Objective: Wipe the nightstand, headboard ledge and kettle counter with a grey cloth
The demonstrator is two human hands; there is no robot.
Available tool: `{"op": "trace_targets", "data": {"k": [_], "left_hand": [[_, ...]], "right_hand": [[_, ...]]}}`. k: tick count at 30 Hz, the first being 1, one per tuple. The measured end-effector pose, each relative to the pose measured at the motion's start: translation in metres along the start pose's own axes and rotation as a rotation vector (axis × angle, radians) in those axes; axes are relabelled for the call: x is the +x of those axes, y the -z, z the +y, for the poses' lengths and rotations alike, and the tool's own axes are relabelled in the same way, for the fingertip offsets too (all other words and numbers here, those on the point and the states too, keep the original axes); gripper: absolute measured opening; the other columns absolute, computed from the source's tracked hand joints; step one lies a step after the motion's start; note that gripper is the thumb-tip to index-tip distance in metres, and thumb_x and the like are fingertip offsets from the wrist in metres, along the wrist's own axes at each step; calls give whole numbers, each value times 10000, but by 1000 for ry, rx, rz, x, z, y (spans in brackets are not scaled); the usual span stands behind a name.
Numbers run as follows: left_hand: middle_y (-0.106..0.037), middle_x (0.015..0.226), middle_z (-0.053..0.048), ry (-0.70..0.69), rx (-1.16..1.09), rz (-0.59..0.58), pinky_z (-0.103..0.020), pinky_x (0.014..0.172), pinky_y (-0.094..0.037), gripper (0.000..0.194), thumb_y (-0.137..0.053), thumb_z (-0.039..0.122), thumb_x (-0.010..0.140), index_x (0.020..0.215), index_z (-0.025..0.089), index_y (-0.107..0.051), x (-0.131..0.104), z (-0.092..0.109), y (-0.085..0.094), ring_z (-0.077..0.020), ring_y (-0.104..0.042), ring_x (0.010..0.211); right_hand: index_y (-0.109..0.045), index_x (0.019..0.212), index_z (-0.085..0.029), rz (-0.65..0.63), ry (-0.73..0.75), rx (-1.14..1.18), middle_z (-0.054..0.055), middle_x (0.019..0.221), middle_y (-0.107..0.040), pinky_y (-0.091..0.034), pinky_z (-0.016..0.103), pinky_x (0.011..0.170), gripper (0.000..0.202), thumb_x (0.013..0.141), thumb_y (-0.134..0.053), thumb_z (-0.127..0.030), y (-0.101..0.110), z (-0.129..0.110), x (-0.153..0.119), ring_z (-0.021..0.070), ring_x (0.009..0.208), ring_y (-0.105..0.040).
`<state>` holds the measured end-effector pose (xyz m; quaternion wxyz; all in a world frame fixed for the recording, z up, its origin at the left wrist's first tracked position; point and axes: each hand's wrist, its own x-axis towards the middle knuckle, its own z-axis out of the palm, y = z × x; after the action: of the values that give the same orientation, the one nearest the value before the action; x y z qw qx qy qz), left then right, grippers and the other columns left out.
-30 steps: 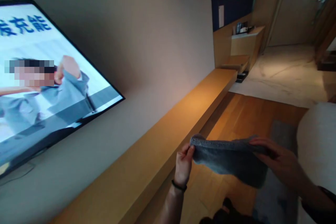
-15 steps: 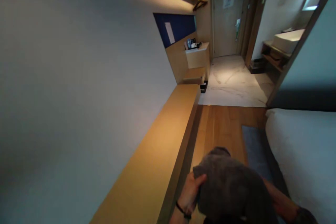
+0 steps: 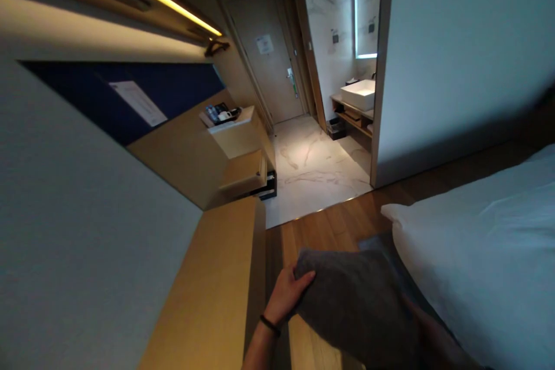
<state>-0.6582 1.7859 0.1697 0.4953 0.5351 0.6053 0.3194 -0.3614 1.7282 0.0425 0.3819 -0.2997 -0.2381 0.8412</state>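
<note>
A soft dark grey cloth point(image 3: 347, 300), folded or bunched, hangs in front of me above the wooden floor. My left hand point(image 3: 288, 292) is closed on its upper left edge, thumb on top and the other fingers behind. A black band circles that wrist. At the cloth's right side is my right hand point(image 3: 427, 324), dim and partly covered by the fabric. It appears to grip the cloth there, though its fingers are hidden.
A long wooden bench point(image 3: 208, 277) runs along the left wall. On the right is a bed with white bedding point(image 3: 472, 260), a grey rug point(image 3: 377, 243) beside it. Ahead, a cabinet point(image 3: 240, 133) carries a tray with cups; beyond stand a door point(image 3: 264, 69) and a washbasin point(image 3: 359, 95).
My view has swung right and up, so the door, basin and bed show more. The cloth now looks flatter and more spread between my hands. My left hand keeps its hold.
</note>
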Motion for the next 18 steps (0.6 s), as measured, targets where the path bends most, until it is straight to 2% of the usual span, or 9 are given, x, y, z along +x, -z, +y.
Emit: {"op": "trace_targets", "data": {"k": [3,5,7,10,13,16,18], "left_hand": [[-690,1014,-157,-16,368,114,-370,848,-487,598,-641,510,689,1093,74,-579,87,22,18,-292,-638,970],[-693,951,-138,-16,503,174,-380,837,-477,642,-585,513,716,1179,71,-533,136,41,28,-289,-641,930],[-695,910,-108,-24,522,149,-374,818,-481,668,-539,531,742,1245,93,-502,181,62,36,-272,-646,882],[-696,938,-87,-75,502,26,-356,826,-490,642,-541,563,741,1229,147,-553,250,89,41,-254,-640,881],[-685,1062,-82,-137,531,-178,-330,889,-481,604,-651,533,661,1156,188,-631,331,113,37,-258,-619,977],[-694,1066,-32,-157,661,-461,-315,893,-479,610,-739,466,562,1128,252,-660,423,141,19,-267,-612,999],[-714,977,0,-169,756,-604,-319,871,-480,456,-697,470,612,1029,287,-703,487,165,-4,-263,-624,960]], "right_hand": [[-682,1084,-146,-101,-14,136,104,1069,-670,-401,372,1045,350,859,-692,-413,-18,-78,67,243,1103,-578],[-681,1074,-119,-58,77,147,112,1037,-678,-401,378,1042,334,839,-726,-353,-15,-130,101,247,1082,-590],[-697,1011,-92,-3,149,178,120,1004,-685,-397,370,1045,336,805,-759,-350,0,-172,129,255,1080,-589],[-710,973,-104,53,223,318,109,1000,-688,-400,364,1039,348,755,-793,-363,29,-216,172,263,1084,-583],[-718,979,-148,142,314,449,83,1025,-686,-438,339,993,368,731,-798,-409,61,-257,222,244,1032,-606],[-728,940,-173,344,470,450,64,1035,-684,-478,304,925,406,662,-820,-454,101,-308,263,240,1017,-607],[-730,862,-172,504,536,366,68,1000,-689,-495,321,894,429,615,-815,-512,134,-342,277,270,1014,-603]]}}
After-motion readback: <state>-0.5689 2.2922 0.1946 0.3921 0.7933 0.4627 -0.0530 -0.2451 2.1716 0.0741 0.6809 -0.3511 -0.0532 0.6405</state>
